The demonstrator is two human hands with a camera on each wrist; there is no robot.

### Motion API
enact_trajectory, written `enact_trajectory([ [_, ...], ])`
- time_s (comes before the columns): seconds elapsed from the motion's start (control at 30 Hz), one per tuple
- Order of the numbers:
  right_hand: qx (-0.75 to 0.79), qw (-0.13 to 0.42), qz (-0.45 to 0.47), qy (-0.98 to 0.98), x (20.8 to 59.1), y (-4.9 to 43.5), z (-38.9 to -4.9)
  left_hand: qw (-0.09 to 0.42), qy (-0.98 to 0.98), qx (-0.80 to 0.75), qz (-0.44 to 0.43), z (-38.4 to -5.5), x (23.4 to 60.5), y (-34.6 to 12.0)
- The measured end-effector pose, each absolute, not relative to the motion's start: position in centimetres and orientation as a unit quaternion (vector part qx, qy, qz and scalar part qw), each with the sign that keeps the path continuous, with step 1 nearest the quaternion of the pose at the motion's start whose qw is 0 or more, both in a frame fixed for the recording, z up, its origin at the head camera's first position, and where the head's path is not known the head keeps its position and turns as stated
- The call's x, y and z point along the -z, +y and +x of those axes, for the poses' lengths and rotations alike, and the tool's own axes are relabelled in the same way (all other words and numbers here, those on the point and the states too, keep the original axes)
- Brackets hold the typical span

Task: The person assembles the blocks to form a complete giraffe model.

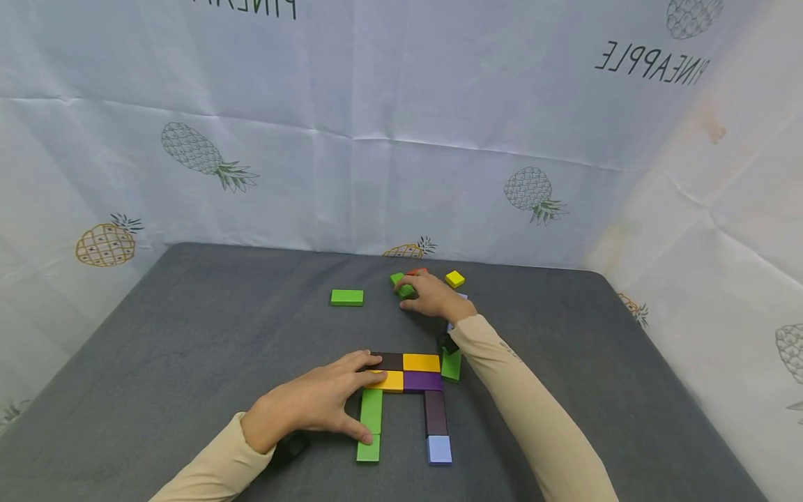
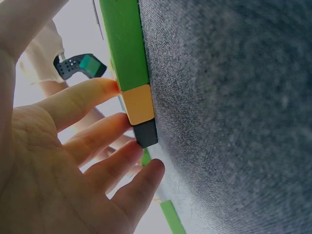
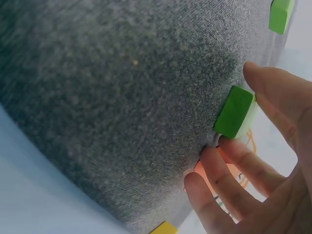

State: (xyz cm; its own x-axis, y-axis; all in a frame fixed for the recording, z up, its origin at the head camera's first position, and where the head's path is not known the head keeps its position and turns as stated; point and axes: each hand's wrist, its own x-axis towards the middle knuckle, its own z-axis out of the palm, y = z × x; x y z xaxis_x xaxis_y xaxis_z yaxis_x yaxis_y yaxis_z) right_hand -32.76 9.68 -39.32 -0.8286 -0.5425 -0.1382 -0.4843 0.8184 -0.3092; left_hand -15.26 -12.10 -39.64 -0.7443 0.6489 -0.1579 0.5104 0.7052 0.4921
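Observation:
In the head view, my left hand rests along the left side of a flat layout of coloured blocks. Its fingertips touch a black block and an orange block; the thumb lies at two green blocks placed end to end. The left wrist view shows these fingers extended against the block edges. Farther back, my right hand reaches over a green block. In the right wrist view that green block lies between thumb and forefinger, with a gap at the thumb. A red block is partly hidden behind the hand.
The layout also has a yellow-orange block, a purple block, a dark block, a light blue block and a green block. Loose green and yellow blocks lie farther back on the grey table.

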Motion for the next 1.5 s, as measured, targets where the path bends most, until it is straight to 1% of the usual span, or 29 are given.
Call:
enact_trajectory([
  [0.27, 0.137, 0.092, -0.301, 0.939, 39.2, 10.1, -32.5, 0.162, 0.909, -0.216, 0.317, -15.2, 39.7, -12.1],
  [0.8, 0.124, 0.15, -0.302, 0.933, 38.5, 9.3, -32.4, 0.159, 0.91, -0.214, 0.319, -15.3, 39.7, -12.2],
  [0.93, 0.128, 0.151, -0.305, 0.931, 38.4, 9.3, -32.4, 0.158, 0.909, -0.215, 0.32, -15.3, 39.7, -12.1],
  [1.1, 0.131, 0.142, -0.314, 0.929, 38.3, 9.8, -32.2, 0.16, 0.909, -0.216, 0.319, -15.3, 39.7, -12.1],
  [1.27, 0.126, 0.122, -0.311, 0.934, 38.2, 10.4, -32.3, 0.16, 0.909, -0.216, 0.318, -15.3, 39.7, -12.1],
  [1.5, 0.167, 0.102, -0.291, 0.937, 37.6, 11.5, -32.5, 0.162, 0.909, -0.218, 0.317, -15.3, 39.6, -12.1],
])
